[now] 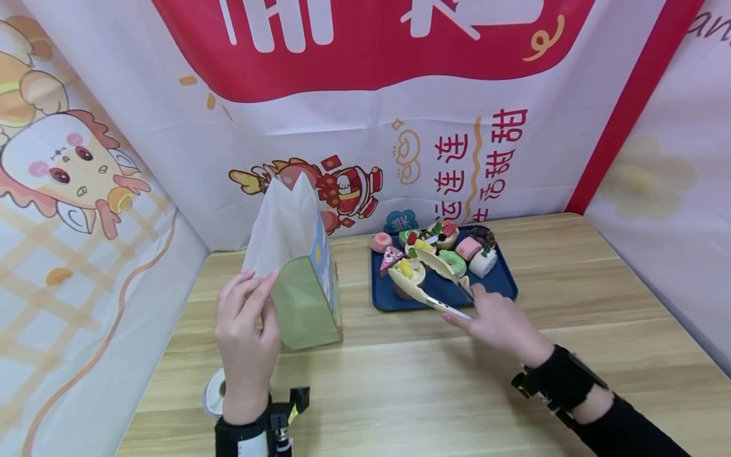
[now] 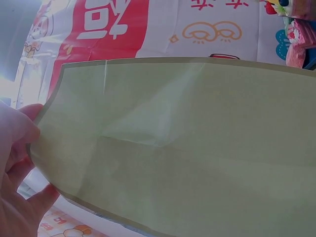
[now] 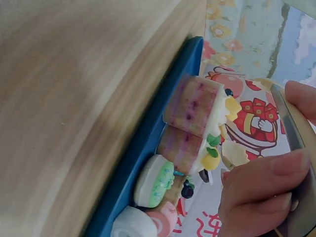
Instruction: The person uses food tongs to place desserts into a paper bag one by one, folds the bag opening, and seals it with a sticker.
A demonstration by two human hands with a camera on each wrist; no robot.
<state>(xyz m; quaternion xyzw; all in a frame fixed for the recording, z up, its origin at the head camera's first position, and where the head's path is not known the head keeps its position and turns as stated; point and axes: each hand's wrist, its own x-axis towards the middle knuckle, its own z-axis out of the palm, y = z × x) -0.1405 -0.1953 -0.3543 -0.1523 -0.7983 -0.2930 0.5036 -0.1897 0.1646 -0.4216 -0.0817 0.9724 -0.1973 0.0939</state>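
My left hand holds the top edge of a green paper bag with a white inside, which stands upright with its mouth open. In the left wrist view the fingertips are at the edge of the bag's green side. My right hand grips metal tongs with cream-coloured tips. The tongs are spread over a blue tray, their tips on either side of a small cake with yellow topping. In the right wrist view this cake sits at the tray's edge.
More toy-like sweets share the tray, among them a green doughnut, a pink cake slice and a white roll. A white roll of tape lies beside my left wrist. Printed cloth walls in the wooden table.
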